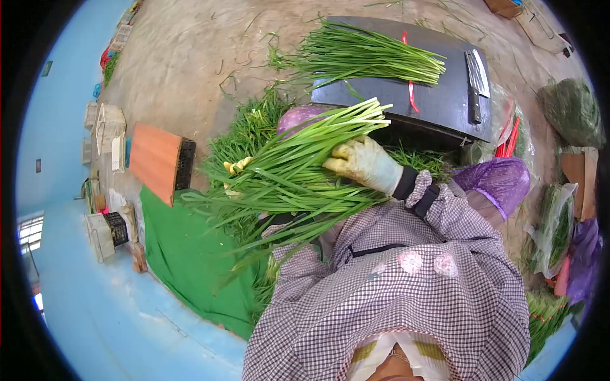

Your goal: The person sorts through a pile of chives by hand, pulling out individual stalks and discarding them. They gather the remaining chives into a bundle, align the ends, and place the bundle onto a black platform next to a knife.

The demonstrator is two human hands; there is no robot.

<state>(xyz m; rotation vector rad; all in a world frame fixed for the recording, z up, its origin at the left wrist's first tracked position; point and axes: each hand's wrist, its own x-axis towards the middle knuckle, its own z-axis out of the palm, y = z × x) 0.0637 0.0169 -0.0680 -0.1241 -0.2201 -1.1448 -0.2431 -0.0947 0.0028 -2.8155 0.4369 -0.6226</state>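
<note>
A loose bunch of garlic chives (305, 152) lies across my front, pale stem ends at upper right and leaf tips drooping to the left. My right hand (365, 164), in a pale, yellow-stained glove, is closed on it near the stem ends. Of my left hand (237, 166), only yellow gloved fingers show, curled round the leaves; the rest is hidden under the bunch. Beyond, a second bunch of chives (368, 54) rests on a dark bench (438, 120), over a red strip (412, 98). A knife (474, 86) with a black handle lies at the bench's right side.
Loose chives (244, 136) are heaped on the left, beside a green cloth (190, 254). Further left, a brown board (154, 162) leans on a black crate (185, 164). On the right stand plastic-wrapped greens (572, 111) and a cardboard box (578, 178).
</note>
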